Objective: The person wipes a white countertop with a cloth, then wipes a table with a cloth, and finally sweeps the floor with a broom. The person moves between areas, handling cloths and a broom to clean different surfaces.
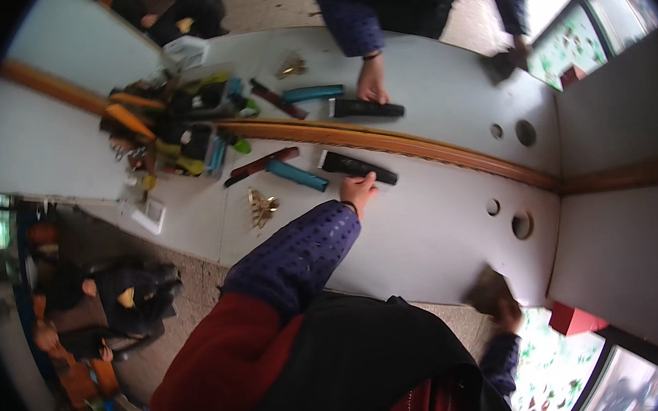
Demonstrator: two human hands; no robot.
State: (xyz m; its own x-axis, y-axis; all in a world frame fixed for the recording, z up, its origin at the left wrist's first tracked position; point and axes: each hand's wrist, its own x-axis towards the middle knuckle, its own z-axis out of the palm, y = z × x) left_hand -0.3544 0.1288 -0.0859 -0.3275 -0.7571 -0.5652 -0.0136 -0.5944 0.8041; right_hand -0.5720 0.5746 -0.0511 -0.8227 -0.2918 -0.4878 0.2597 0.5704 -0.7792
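On the white counter lies a black hair clipper (pixel 361 168), slanting across the surface. My left hand (pixel 359 193) has its fingers on the clipper's near side, gripping its body. A teal clipper (pixel 297 175) and a dark red, narrow tool (pixel 260 166) rest to its left, beside a gold claw hair clip (pixel 261 207). Over the counter's front right edge, my right hand (pixel 508 317) holds a greyish-brown folded cloth (pixel 486 289), smeared by motion. A mirror repeats both hands and the clippers.
A wood-framed mirror (pixel 444 83) runs along the back of the counter (pixel 418 228). Two round holes pierce its right part. At the left stand a tool-filled bin (pixel 189 155) and a white tray (pixel 149 216). Someone sits in a chair (pixel 128 304) at far left.
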